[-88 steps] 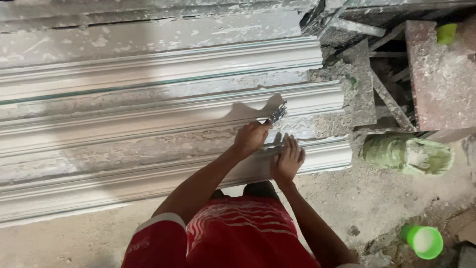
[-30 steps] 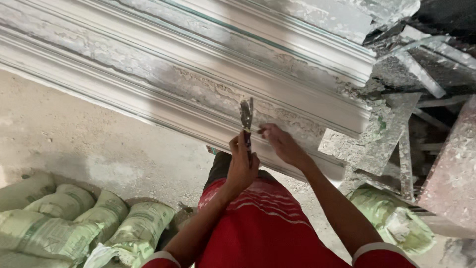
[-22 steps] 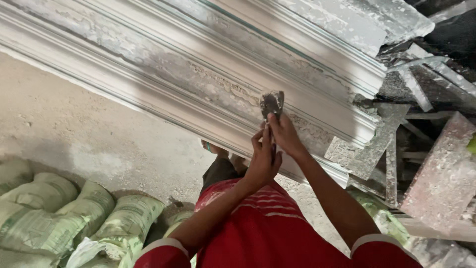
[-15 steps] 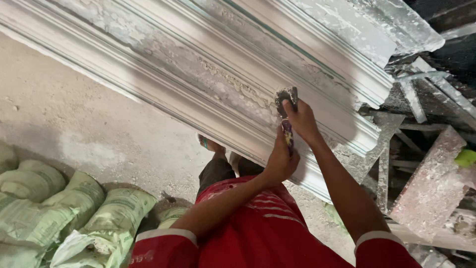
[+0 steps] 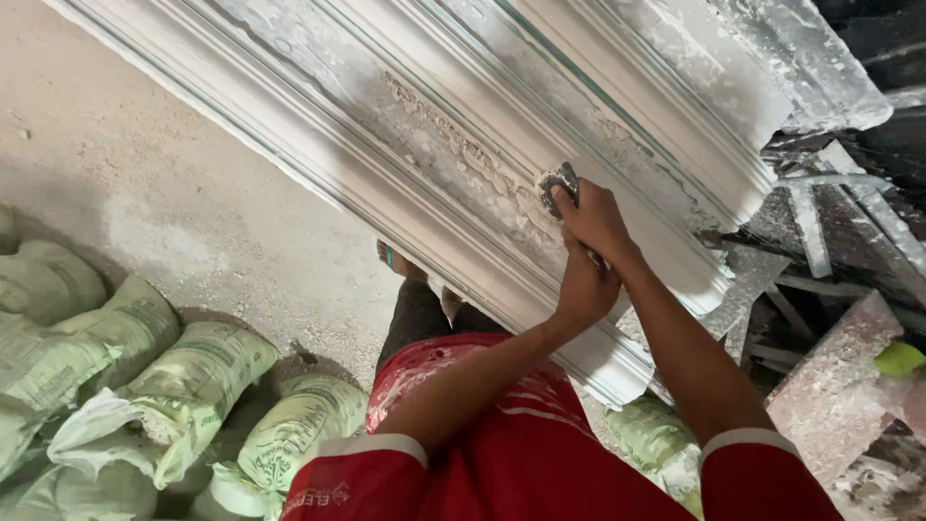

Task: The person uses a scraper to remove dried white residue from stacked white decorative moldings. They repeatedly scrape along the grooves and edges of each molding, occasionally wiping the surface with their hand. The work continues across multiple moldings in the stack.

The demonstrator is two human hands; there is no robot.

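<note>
Long white plaster cornice mouldings [image 5: 463, 125] lie side by side across the floor, running from upper left to lower right. My right hand [image 5: 595, 220] presses the blade end of a metal scraper [image 5: 557, 185] onto the rough plaster between two mouldings. Just below it, my left hand [image 5: 583, 289] is closed around the scraper's handle, which is mostly hidden. Both arms reach out from red sleeves with white cuffs.
Green-white filled sacks [image 5: 145, 386] are piled at the lower left, and another sack [image 5: 656, 444] lies under the moulding ends. Plaster-caked metal frames and boards [image 5: 830, 232] crowd the right side. A foot in a sandal [image 5: 391, 259] stands on the bare concrete floor [image 5: 145, 183].
Both hands have moved with the scraper up across the moulding toward the right. The camera has swung, so the mouldings now run steeply diagonal and the sacks have shifted left.
</note>
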